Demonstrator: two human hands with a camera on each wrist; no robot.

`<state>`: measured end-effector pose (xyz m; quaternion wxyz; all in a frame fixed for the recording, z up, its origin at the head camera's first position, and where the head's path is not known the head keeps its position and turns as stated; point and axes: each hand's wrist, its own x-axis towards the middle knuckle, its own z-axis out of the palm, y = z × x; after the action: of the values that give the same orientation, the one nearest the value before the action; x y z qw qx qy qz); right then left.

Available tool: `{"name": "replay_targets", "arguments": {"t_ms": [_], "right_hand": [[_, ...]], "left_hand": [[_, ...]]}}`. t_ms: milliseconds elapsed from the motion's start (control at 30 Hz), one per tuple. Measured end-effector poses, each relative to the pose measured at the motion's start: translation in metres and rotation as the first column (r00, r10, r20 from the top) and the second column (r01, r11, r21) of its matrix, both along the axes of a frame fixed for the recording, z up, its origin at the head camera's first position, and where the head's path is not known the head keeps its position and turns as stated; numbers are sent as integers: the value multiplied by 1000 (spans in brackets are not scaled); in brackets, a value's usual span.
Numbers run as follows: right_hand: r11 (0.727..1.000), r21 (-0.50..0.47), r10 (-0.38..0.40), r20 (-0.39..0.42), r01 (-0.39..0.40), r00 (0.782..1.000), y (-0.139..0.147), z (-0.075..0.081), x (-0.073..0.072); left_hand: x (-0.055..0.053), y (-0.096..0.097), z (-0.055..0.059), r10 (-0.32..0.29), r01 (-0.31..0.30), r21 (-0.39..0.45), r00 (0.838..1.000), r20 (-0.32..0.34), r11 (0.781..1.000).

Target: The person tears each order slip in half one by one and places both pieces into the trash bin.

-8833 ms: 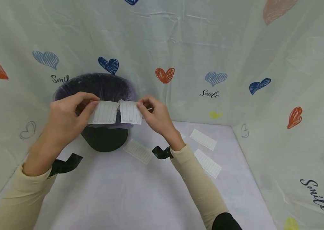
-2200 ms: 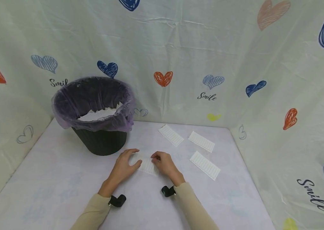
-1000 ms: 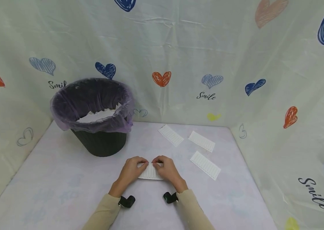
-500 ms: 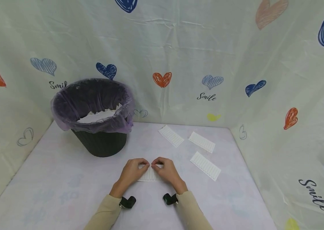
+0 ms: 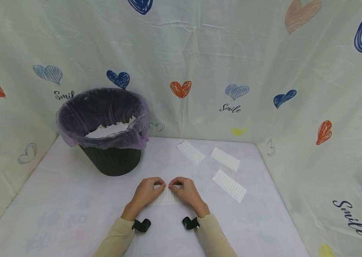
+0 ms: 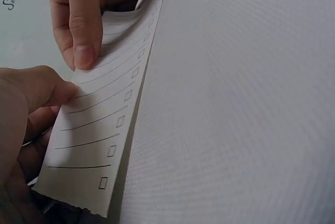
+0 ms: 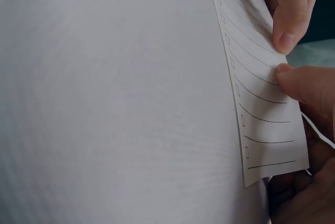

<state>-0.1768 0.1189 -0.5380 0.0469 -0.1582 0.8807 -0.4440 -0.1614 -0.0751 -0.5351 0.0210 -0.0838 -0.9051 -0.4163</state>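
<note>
Two walls or more are hung with a pale sheet point(image 5: 206, 53) printed with hearts and the word "Smile", and it drops behind a whitish covered table point(image 5: 68, 200). Toward the back left of that table stands a dark bin point(image 5: 113, 162), its rim wrapped in a thin purple liner point(image 5: 137, 139), with white jagged-edged paper point(image 5: 110, 129) heaped inside. Beige sleeves point(image 5: 216, 235) reach in from the near edge, a small black device point(image 5: 142, 225) at each wrist. The left hand point(image 5: 146, 191) and right hand point(image 5: 186, 191) sit just beside each other, each pinching the same paper strip point(image 5: 167, 198) between thumb and fingers at its far long edge, near the middle. That strip is over the table in front of the bin, its near long edge low by the surface. It looks almost weightless and limp, since it bows under the grip; it should crease or rip readily, and lying flat its thinness would make it awkward to lift, so a long edge, thumb on the ruled face and fingers behind, seems the surest hold. Three similar loose strips point(image 5: 229, 185) lie apart to the right. Smallest are the printed checkboxes point(image 6: 120, 122) lining the held one's near edge.
</note>
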Motion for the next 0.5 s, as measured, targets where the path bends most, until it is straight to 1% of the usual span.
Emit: {"name": "replay_targets", "arguments": {"t_ms": [233,400,500], "right_hand": [[1000,5,20,-11,-20,1000,1,-2,1],[999,5,43,-4,-43,999,2,-2,2],[998,10,58,-8,-58,998,2,-3,2]], "left_hand": [[0,-2,-1,-22,22,18,1000,14,1000],[0,-2,-1,-17,17,13,1000,21,1000],[-1,-1,0,-9,8,5,999,36,1000]]}}
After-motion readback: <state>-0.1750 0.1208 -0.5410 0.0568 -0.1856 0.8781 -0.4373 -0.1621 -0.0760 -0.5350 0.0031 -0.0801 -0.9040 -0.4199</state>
